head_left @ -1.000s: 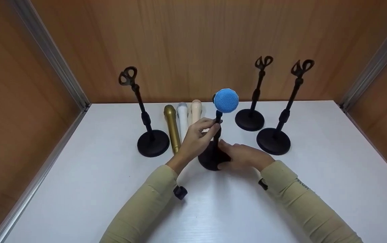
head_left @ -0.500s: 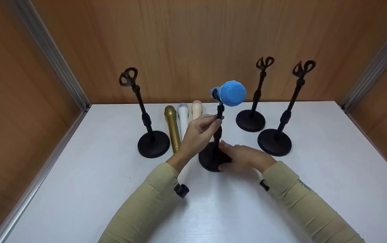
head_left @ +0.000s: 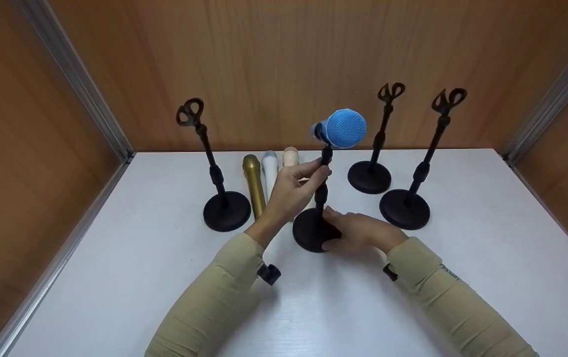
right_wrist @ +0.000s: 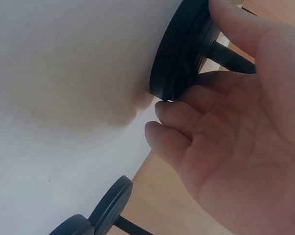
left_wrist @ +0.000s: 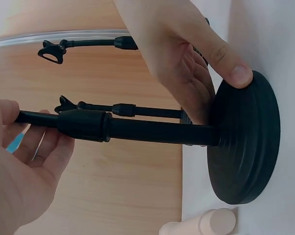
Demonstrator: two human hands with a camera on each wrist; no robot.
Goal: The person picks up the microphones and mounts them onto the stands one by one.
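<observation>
A blue-headed microphone (head_left: 346,129) sits in the clip of a black desktop microphone stand (head_left: 309,230), its head tilted up towards me. My left hand (head_left: 289,193) pinches the upper pole just under the clip between thumb and fingers. At the round base, my right hand (head_left: 363,230) grips the right-hand edge. The left wrist view shows the right thumb (left_wrist: 241,76) on the base's rim and the pole (left_wrist: 162,131) running into the left fingers. In the right wrist view the right fingers lie against the base (right_wrist: 181,54); part of the grip is hidden.
Gold (head_left: 253,178), white (head_left: 270,166) and cream (head_left: 290,156) microphones lie side by side behind the left forearm. One stand with a bare clip (head_left: 226,211) is on the left; two more stands (head_left: 369,177) are on the right. Wooden walls (head_left: 284,74) enclose the white table (head_left: 115,277).
The blue microphone has risen and its head has shifted right. My left hand has moved up with the upper pole, and more pole shows above the base. The right hand stays at the base.
</observation>
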